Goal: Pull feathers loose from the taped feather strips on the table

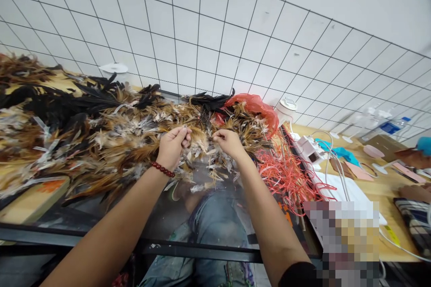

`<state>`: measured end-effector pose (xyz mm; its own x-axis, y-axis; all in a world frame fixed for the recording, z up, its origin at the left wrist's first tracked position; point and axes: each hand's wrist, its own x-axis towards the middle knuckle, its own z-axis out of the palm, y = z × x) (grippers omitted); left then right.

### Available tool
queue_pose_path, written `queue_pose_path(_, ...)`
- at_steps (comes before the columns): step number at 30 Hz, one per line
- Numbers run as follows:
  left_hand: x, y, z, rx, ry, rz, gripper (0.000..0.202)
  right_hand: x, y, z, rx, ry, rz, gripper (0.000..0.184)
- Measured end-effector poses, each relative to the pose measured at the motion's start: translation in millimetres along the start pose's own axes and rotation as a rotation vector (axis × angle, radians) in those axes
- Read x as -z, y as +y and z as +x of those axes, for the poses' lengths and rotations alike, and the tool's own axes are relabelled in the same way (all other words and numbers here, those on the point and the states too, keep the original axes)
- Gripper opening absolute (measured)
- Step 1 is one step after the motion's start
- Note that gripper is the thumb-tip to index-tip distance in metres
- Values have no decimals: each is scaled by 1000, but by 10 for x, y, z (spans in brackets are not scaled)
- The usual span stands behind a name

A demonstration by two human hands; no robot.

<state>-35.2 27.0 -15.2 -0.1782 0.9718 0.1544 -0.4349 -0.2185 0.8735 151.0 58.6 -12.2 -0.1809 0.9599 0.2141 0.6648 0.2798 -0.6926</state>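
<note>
My left hand [174,147], with a dark red bead bracelet [163,169] at its wrist, is closed with thumb and fingertips pressed together. Facing it, my right hand [229,142] is closed in a pinch. Brown and white feathers [199,138] show in the gap between the two hands. Whatever small thing either pinch holds is too hard to make out against the pile. A thick heap of brown feathers [124,143] spreads around and behind both hands. Long black feathers [57,98] lie at the back left.
A red plastic bag [252,103] with feathers stands behind my right hand. Tangled red plastic strands [286,170] lie to the right, near a white charger [308,150] with cables. A wooden block [33,199] sits at the left. Behind rises a black wire grid [208,27].
</note>
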Motion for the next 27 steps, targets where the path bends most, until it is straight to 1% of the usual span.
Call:
queue_pose_path(2,-3,-25,14,-54,98,3,16,13,37,-23,-40,16,-257,19)
queue_pose_path(4,-4,-46,25,-80,172,14,15,-32,40,-52,-72,8,-421,24)
queue_pose_path(7,-5,-63,31,-105,225,14,15,-121,14,-89,-68,-4,-600,28)
queue_pose_path(9,-7,-70,28,-115,236,18,15,-110,-4,-100,-63,-66,-660,27)
queue_pose_path(12,-12,-82,23,-113,255,29,16,56,-31,-97,-77,-289,-625,21)
queue_pose_path(13,-13,-88,23,-115,262,29,16,128,-44,-96,-82,-346,-600,20)
queue_pose_path(14,-13,-94,23,-120,267,27,16,192,-62,-97,-84,-366,-577,19)
queue_pose_path(16,-11,-107,26,-136,275,24,16,254,-108,-104,-68,-307,-538,21)
queue_pose_path(18,-6,-120,30,-145,274,31,16,199,-157,-118,14,-246,-481,31)
queue_pose_path(19,-4,-127,31,-144,271,38,16,132,-176,-124,84,-252,-444,36)
queue_pose_path(21,0,-138,33,-137,265,53,16,-33,-192,-129,258,-380,-359,44)
queue_pose_path(22,1,-142,33,-132,262,56,17,-105,-189,-126,310,-418,-342,44)
queue_pose_path(23,1,-145,33,-131,262,57,17,-153,-180,-120,330,-432,-332,39)
queue_pose_path(24,0,-148,33,-133,262,57,17,-171,-166,-111,330,-415,-317,32)
queue_pose_path(25,-1,-150,33,-137,264,56,17,-154,-149,-101,316,-373,-290,24)
queue_pose_path(27,-3,-154,30,-149,263,52,18,-32,-113,-78,275,-264,-164,13)
